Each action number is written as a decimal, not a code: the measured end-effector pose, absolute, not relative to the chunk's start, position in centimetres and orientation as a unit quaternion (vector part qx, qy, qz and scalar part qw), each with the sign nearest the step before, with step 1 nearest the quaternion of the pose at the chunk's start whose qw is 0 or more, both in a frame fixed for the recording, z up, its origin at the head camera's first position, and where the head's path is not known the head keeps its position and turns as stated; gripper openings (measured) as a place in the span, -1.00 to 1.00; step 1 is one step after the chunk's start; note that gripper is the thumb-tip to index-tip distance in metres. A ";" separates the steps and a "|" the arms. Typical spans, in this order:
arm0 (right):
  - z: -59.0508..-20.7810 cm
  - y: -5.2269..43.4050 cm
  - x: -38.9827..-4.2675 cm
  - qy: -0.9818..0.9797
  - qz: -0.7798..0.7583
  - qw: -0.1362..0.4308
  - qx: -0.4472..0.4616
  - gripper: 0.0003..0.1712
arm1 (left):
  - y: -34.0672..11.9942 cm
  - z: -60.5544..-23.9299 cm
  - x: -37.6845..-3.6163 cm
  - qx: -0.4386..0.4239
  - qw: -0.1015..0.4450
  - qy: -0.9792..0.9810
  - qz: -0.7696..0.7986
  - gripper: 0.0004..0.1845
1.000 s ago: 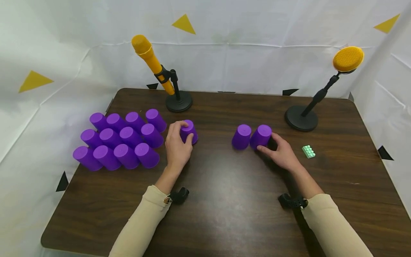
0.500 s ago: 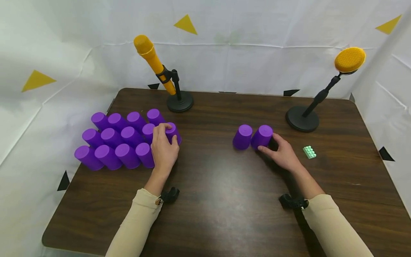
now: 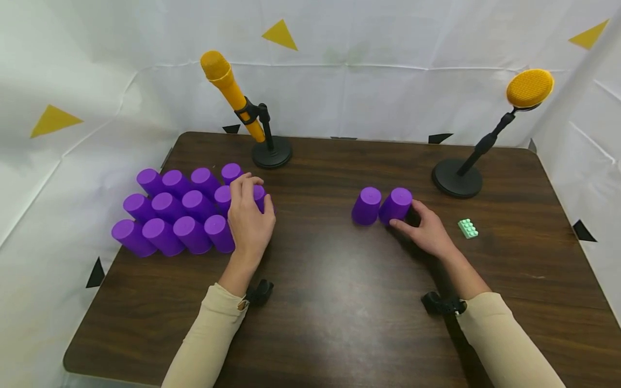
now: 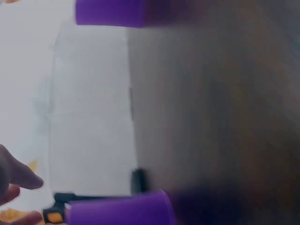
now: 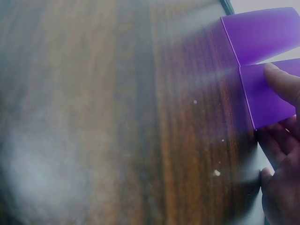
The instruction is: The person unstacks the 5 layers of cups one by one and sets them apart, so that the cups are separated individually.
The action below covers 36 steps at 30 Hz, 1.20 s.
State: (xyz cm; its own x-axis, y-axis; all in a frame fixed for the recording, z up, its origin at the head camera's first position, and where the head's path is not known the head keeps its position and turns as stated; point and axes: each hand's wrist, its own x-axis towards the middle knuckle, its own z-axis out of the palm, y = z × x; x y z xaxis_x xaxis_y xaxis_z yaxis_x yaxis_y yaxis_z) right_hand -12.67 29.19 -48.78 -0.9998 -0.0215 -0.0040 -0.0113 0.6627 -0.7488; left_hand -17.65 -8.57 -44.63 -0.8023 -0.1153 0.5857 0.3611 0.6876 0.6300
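My left hand (image 3: pixel 250 222) hovers over an upside-down purple cup (image 3: pixel 259 197) at the right end of the cup group, partly hidden behind the fingers. In the left wrist view the thumb and fingers (image 4: pixel 21 176) stand apart from that cup (image 4: pixel 121 209), above its base. Further right, two purple cups stand upside down side by side. My right hand (image 3: pixel 427 231) holds the right one (image 3: pixel 395 206), thumb on its near side and fingers behind. The right wrist view shows the thumb (image 5: pixel 281 83) against the cup wall (image 5: pixel 265 96). Its neighbour (image 3: pixel 366 206) stands close beside it.
Several more upside-down purple cups (image 3: pixel 191 233) stand in rows at the left. Behind are a yellow handheld microphone (image 3: pixel 232 91) on a black stand and a round yellow microphone (image 3: pixel 530 89) on another. A mint green toy brick (image 3: pixel 468 228) lies right of my right hand.
My left hand carried a purple cup leftward to the end of the middle row, then let go and rose slightly above it. The right hand stayed still on its cup.
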 end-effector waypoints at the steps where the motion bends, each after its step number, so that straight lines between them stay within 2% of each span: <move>1: -48.8 29.2 -12.7 0.912 -0.410 0.007 -0.009 -0.23 | -8.1 -44.1 -17.6 -0.083 0.316 -0.860 -0.392 -0.73; 4: -48.8 29.2 -12.8 0.913 -0.409 0.006 -0.008 -0.23 | -6.4 -43.1 -17.3 -0.126 0.329 -0.847 -0.398 -0.75; 6: -48.8 29.2 -12.8 0.913 -0.409 0.006 -0.007 -0.23 | -4.8 -42.9 -17.0 -0.160 0.315 -0.844 -0.404 -0.73; 8: -48.9 29.3 -12.8 0.913 -0.408 0.006 -0.006 -0.23 | -3.1 -43.0 -16.7 -0.195 0.279 -0.845 -0.411 -0.68; 14: -48.9 29.2 -12.7 0.912 -0.409 0.008 -0.003 -0.21 | 1.9 -44.7 -15.8 -0.272 0.125 -0.853 -0.428 -0.46; 18: -48.8 29.1 -12.7 0.912 -0.409 0.010 -0.001 -0.21 | 4.0 -45.8 -15.9 -0.285 0.069 -0.856 -0.427 -0.40; 22: -48.7 29.1 -12.6 0.913 -0.409 0.007 -0.003 -0.23 | 5.2 -46.5 -16.4 -0.288 0.060 -0.849 -0.439 -0.44; 36: -48.7 29.1 -12.6 0.912 -0.410 0.003 -0.003 -0.26 | 5.9 -47.5 -17.2 -0.290 0.084 -0.825 -0.479 -0.65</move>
